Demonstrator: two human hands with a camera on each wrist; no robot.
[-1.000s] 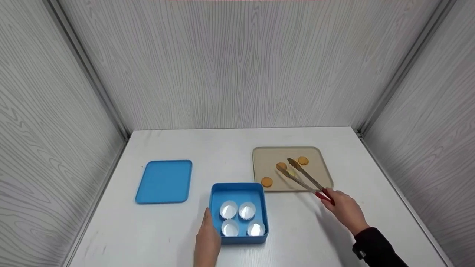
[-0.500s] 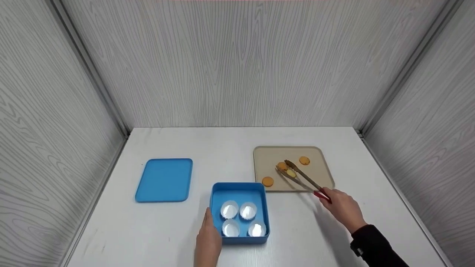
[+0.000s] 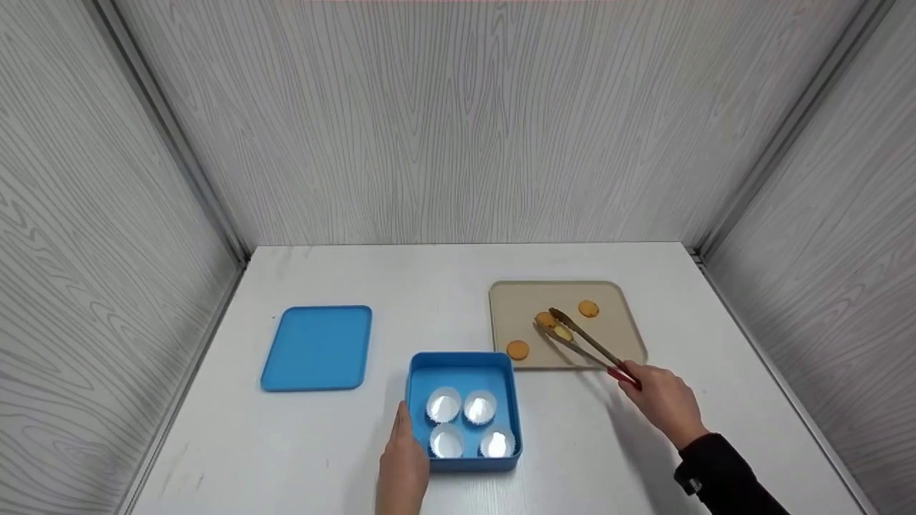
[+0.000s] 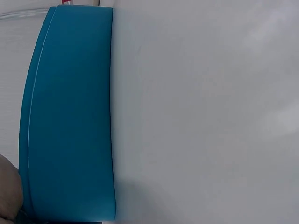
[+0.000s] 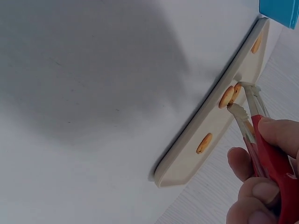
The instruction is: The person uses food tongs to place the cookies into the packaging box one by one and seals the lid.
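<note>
My right hand (image 3: pixel 665 402) grips a pair of tongs (image 3: pixel 588 343) by their red handles. The metal tips reach over a beige tray (image 3: pixel 615 343). Between the tong arms is a pale yellow cookie (image 3: pixel 563 333), leaning against a golden cookie (image 3: pixel 545 320); whether the tips squeeze it I cannot tell. Two more golden cookies, a front one (image 3: pixel 517 350) and a back one (image 3: pixel 589 308), lie apart on the tray. My left hand (image 3: pixel 403 465) rests along the left side of a blue box (image 3: pixel 461 361), fingers straight. Several white paper cups, including one cup (image 3: pixel 444 405), stand inside.
A flat blue square lid (image 3: pixel 317 348) lies at the left of the white table (image 3: pixel 286 450). Grey wood-grain panels (image 3: pixel 458 121) enclose the table at the back and both sides. The box stands close to the tray's front left corner.
The tong arms have closed in somewhat around the pale cookie and the one beside it, then stayed nearly still. The left hand and the box have hardly moved.
</note>
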